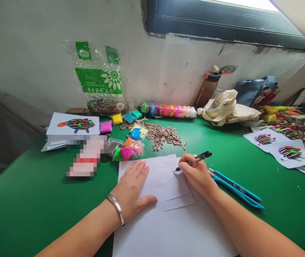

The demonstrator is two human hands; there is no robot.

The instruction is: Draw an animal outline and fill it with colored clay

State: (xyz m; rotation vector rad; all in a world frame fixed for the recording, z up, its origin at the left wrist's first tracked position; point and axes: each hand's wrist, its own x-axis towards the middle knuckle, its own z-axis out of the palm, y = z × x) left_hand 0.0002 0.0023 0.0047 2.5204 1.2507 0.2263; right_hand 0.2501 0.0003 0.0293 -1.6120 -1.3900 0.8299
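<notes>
My right hand (197,174) is closed around a black pen (198,157), its tip down at the right side of a thin round outline on a white sheet of paper (168,191). Flat on the left part of that sheet lies my left hand (135,187), fingers stretched out and thumb spread toward the middle. A silver bangle circles the left wrist. Other white sheets lie underneath. Beside my right hand a blue utility knife (236,189) rests on the green table (48,214).
Beyond the paper lie sunflower seeds (165,135) and packets of coloured clay (128,152). A bag of seeds (101,85) leans on the wall. A turtle picture (77,124) tops a paper stack at left. A bottle (207,89), cloth bag (227,107) and seed pictures (289,151) stand or lie right.
</notes>
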